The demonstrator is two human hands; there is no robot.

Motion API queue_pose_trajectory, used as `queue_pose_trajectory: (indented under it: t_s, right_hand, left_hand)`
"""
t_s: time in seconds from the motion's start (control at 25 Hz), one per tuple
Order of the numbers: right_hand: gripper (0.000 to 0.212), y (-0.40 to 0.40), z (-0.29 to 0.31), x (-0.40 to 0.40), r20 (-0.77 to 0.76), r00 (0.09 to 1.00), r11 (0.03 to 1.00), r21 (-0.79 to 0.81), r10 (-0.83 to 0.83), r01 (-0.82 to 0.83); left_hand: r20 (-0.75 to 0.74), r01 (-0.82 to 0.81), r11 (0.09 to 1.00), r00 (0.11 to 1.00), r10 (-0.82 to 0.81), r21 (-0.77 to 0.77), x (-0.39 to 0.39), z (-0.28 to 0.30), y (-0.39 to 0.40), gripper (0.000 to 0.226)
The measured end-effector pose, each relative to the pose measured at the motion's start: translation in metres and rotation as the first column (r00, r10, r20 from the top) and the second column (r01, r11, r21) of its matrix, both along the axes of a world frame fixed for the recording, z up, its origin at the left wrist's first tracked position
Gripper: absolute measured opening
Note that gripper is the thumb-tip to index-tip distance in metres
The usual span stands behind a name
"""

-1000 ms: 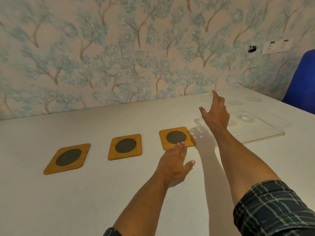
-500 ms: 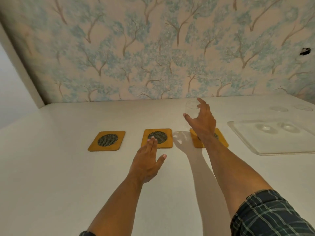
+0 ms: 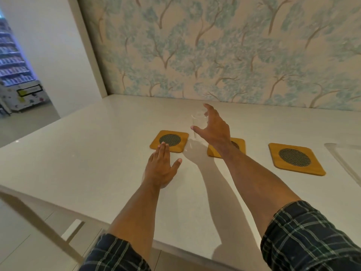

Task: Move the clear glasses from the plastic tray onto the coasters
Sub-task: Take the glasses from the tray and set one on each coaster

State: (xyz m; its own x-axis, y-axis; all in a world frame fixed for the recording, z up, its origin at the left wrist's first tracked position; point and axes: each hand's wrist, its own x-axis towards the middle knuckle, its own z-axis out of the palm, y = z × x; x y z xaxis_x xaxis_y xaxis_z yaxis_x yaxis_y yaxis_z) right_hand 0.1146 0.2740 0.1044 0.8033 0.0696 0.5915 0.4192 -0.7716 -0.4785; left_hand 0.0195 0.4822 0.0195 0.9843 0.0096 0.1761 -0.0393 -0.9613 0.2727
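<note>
My right hand (image 3: 214,131) grips a clear glass (image 3: 197,122) and holds it in the air between the left coaster (image 3: 169,141) and the middle coaster (image 3: 239,146), which my wrist partly covers. The right coaster (image 3: 296,158) lies bare. All three are square, wooden, with a dark mesh disc. My left hand (image 3: 161,169) rests flat on the white table, fingers apart, its fingertips touching the left coaster's near edge. Only a corner of the clear plastic tray (image 3: 345,159) shows at the right border.
The white table (image 3: 88,153) meets a wall with blue tree wallpaper at the back. Its left edge and near edge drop to a tiled floor. A white wall corner and a lit shelf unit (image 3: 13,61) stand far left.
My right hand has carried the glass leftward from the tray, past the right coaster, to between the left and middle ones. The view swung left, and my left hand followed along the coasters' near edge.
</note>
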Motion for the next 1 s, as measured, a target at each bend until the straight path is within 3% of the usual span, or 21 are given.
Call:
queue_pose_trajectory:
  t_s: [0.4, 1.0]
  right_hand:
    - [0.094, 0.083, -0.017, 0.021, -0.215, 0.973, 0.986, 0.159, 0.090, -0.056]
    - [0.089, 0.127, -0.034, 0.048, -0.306, 0.944, 0.993, 0.056, 0.119, -0.107]
  left_hand:
    - [-0.104, -0.094, 0.994, 0.990, 0.100, 0.060, 0.002, -0.015, 0.019, 0.098]
    - [-0.042, -0.115, 0.983, 0.992, 0.122, 0.145, 0.006, -0.025, 0.019, 0.100]
